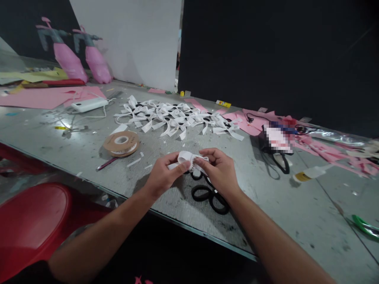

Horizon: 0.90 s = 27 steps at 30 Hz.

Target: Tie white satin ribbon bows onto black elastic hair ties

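Note:
In front of me, both hands work on a white ribbon bow [186, 157] above the table. My left hand [164, 173] pinches its left loop between thumb and fingers. The bow's right side is gripped by my right hand [220, 169], its thumb pressed near the gathered middle. Just below the bow a thin black ring [196, 174] shows; whether it is attached I cannot tell. Thick black loops [203, 193] lie on the table beside my right wrist, partly hidden by it. A cardboard spool [108, 145] of white ribbon lies left of my hands.
Several white ribbon bows with black bands [174, 116] are heaped at the back. Beyond the spool sits a white device with a cord [90, 104]. Pink spray bottles [69, 63] stand back left. A glue bottle [310, 173] lies right. A red stool [35, 221] is lower left.

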{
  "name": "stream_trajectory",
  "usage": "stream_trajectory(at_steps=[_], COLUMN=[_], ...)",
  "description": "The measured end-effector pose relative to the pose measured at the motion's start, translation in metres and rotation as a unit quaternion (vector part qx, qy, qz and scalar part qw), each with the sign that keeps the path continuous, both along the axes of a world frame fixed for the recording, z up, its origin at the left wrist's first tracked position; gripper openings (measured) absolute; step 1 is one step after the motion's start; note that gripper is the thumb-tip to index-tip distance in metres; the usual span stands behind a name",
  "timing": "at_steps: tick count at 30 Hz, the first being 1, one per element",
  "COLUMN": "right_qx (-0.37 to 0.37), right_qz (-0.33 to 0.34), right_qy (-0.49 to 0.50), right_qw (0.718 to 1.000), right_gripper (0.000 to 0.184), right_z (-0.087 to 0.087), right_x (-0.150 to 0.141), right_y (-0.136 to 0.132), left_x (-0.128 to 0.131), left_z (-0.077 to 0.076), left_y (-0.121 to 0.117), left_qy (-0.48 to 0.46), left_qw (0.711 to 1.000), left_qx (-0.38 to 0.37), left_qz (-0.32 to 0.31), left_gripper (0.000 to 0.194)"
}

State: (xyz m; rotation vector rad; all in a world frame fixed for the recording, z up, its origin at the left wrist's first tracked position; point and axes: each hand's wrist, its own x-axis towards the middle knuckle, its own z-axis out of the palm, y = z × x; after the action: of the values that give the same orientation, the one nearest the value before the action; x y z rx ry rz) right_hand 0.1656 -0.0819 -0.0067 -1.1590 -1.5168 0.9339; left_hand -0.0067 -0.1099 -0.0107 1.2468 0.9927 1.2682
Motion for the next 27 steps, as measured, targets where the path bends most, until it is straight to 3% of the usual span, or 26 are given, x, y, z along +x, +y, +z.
stream_trajectory(at_steps=[7, 12, 19, 24, 27], right_qx=[0.008, -0.083, -0.096, -0.111, -0.087], right_qz=[0.006, 0.027, 0.040, 0.046, 0.043], right_qy=[-0.023, 0.035, 0.091, 0.120, 0.073], right_qw=[1.000, 0.996, 0.990, 0.985, 0.993], right_gripper=[0.025, 0.028, 0.033, 0.040, 0.038], right_z=[-0.002, -0.001, -0.003, -0.008, -0.007], right_x=[-0.001, -0.002, -0.004, -0.003, -0.001], right_y=[-0.002, -0.002, -0.002, 0.001, 0.001], left_x=[0.000, 0.002, 0.006, 0.006, 0.004], left_z=[-0.008, -0.014, -0.012, -0.013, -0.010], left_y=[0.003, 0.009, 0.011, 0.011, 0.006], left_qy=[0.105, -0.020, -0.101, -0.087, -0.055], left_qw=[0.991, 0.994, 0.982, 0.985, 0.991], left_qx=[0.017, -0.011, -0.052, -0.063, -0.072], left_qz=[0.085, 0.105, 0.153, 0.135, 0.103], left_gripper=[0.040, 0.041, 0.049, 0.051, 0.051])
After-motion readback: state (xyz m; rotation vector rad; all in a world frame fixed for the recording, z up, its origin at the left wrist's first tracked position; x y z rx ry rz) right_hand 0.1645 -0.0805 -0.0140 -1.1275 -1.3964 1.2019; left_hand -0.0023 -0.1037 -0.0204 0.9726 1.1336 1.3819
